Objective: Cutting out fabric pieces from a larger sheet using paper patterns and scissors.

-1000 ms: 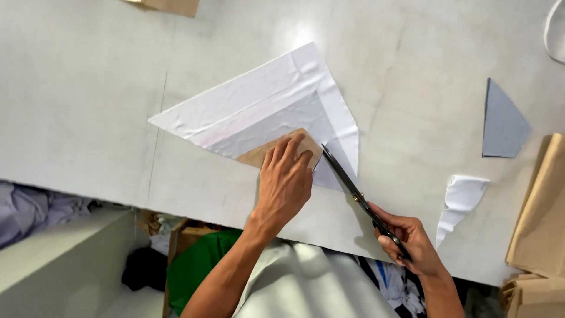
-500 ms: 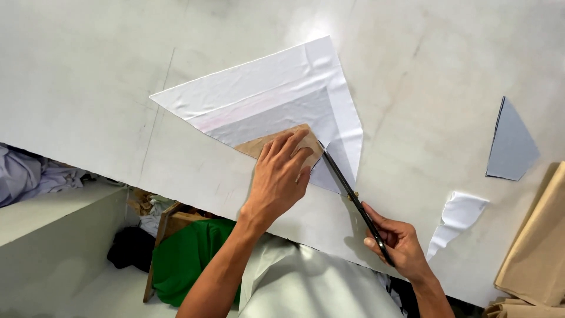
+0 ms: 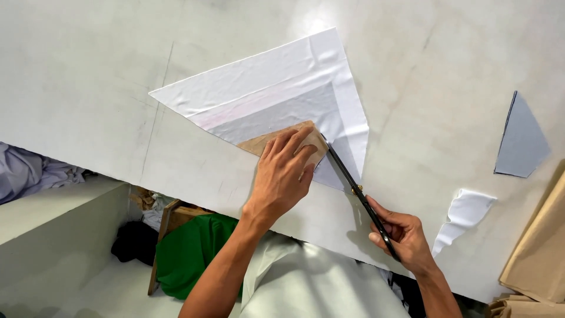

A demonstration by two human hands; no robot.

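Observation:
A folded white fabric triangle (image 3: 276,94) lies on the pale table (image 3: 88,70). On its lower corner rests a brown paper pattern (image 3: 259,143), pressed flat under my left hand (image 3: 282,176). My right hand (image 3: 403,235) grips the handles of black scissors (image 3: 353,188). Their long blades run up along the pattern's right edge, with the tip in the fabric beside my left fingertips.
A grey cut fabric piece (image 3: 521,141) lies at the right. A white scrap (image 3: 462,218) sits near the table's front edge. Brown paper sheets (image 3: 538,253) are stacked at the lower right. Below the table edge are a green cloth (image 3: 188,253) and heaped garments (image 3: 35,171).
The view has shifted slightly. My left hand stays on the pattern, and the scissors have advanced a little along its right edge.

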